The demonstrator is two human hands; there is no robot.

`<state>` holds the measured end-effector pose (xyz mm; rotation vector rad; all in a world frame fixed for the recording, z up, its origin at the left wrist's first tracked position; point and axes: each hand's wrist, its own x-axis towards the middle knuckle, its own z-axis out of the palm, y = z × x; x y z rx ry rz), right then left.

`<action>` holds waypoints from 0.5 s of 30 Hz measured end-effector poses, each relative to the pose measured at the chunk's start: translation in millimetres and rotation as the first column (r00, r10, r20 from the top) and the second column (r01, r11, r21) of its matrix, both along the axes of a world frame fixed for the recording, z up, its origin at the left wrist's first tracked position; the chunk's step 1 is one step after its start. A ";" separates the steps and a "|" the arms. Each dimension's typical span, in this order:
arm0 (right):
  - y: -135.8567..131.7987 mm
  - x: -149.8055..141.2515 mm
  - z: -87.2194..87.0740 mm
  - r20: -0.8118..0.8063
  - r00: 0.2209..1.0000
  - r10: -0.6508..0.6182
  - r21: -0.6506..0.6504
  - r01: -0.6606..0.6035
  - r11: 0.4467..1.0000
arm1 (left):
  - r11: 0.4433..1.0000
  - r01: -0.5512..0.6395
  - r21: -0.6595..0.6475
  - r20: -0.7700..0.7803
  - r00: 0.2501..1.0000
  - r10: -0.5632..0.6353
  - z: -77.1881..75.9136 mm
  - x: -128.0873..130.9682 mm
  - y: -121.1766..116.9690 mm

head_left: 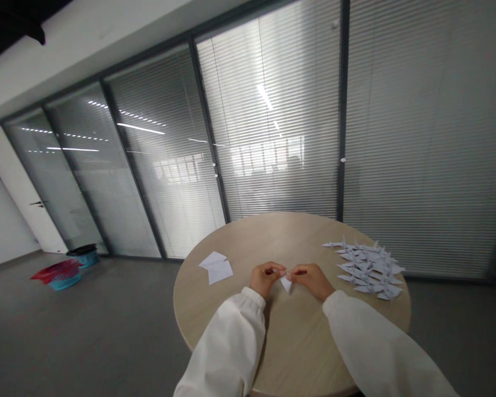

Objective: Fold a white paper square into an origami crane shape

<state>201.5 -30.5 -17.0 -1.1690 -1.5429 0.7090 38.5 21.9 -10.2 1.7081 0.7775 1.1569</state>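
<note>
My left hand (265,278) and my right hand (308,280) meet over the middle of a round wooden table (273,237). Both pinch a small folded white paper (286,283), whose pointed tip hangs down between them. Left of my left hand lie a few loose white paper sheets (216,268), out of reach of my fingers. Right of my right hand spreads a pile of several folded paper cranes (367,270), not touching that hand. White sleeves cover both my forearms.
Behind the table stands a glass partition with inner blinds (273,138). A white door (28,193) is at far left. On the grey floor, left of the table, are a blue basket with red cloth (60,275) and a dark-rimmed blue bin (82,255).
</note>
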 end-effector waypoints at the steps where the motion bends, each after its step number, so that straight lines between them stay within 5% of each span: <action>1: -0.2 -0.3 0.6 -0.017 1.000 0.024 0.002 -0.024 1.000 | 1.000 -0.010 -0.011 0.016 1.000 0.010 1.1 -0.2 -0.4; 9: -3.2 -0.7 4.6 0.014 0.999 0.032 0.028 -0.033 0.999 | 0.998 -0.042 -0.053 0.064 0.997 0.046 10.7 0.3 -5.3; 15: -3.0 0.8 3.0 0.075 0.997 -0.027 0.027 0.025 0.999 | 0.998 -0.022 0.054 -0.091 0.995 0.027 5.7 1.4 -6.9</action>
